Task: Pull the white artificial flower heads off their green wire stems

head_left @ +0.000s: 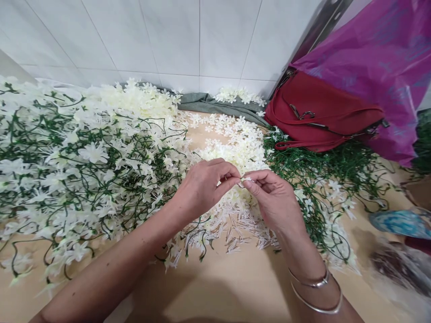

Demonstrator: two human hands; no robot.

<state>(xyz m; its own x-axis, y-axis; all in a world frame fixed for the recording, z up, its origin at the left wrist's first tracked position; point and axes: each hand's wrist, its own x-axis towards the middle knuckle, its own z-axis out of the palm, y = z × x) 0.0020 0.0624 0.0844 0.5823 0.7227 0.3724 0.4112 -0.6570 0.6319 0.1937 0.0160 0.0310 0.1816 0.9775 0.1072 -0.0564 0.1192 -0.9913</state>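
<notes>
Over a heap of loose white artificial petals (242,150), both hands meet at the fingertips. My left hand (206,180) is closed in a pinch on a small white artificial flower (244,180). From the other side, my right hand (279,199) pinches the same flower between thumb and fingers. The fingers cover much of it, so its exact form is hard to make out. Below the hands lie many thin white sticks (237,226), probably flower stamens. A large pile of white artificial flowers with green stems (94,154) spreads to the left.
Green artificial stems (313,168) lie on the right, with a red bag (319,110) and a purple plastic bag (377,58) above. A grey-green cloth (215,104) runs along the tiled wall (175,40). A blue patterned object (399,223) sits at far right on the tan surface (232,278).
</notes>
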